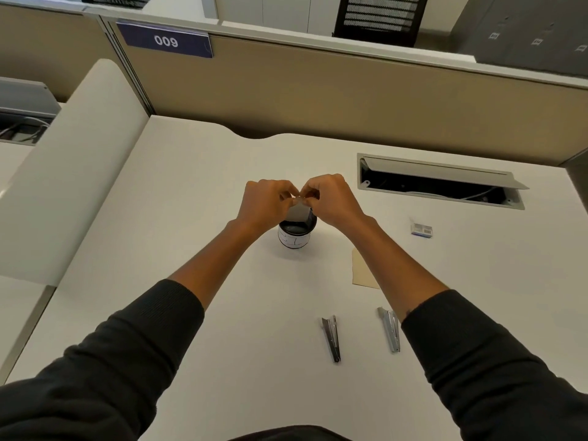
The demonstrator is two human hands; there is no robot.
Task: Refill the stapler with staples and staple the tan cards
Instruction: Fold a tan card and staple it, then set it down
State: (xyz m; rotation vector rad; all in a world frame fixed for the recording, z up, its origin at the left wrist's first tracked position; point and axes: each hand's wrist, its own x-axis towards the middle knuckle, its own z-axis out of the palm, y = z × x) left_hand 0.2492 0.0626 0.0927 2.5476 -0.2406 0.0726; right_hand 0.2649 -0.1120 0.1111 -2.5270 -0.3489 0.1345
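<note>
Both hands meet over a black cup (297, 234) with a white label at the middle of the desk. My left hand (265, 203) and my right hand (331, 198) pinch the top edge of a small grey card-like piece (297, 213) that stands in the cup's mouth. Two silver staplers lie near the front: one (331, 338) closer to the middle, the other (389, 329) to its right, partly under my right sleeve. A tan card (362, 268) lies flat beneath my right forearm. A small staple box (421, 230) rests to the right.
An open cable hatch (439, 183) is sunk into the desk at the back right. A tan partition wall (318, 90) bearing a number sign closes the back. A white side panel (73, 173) rises on the left.
</note>
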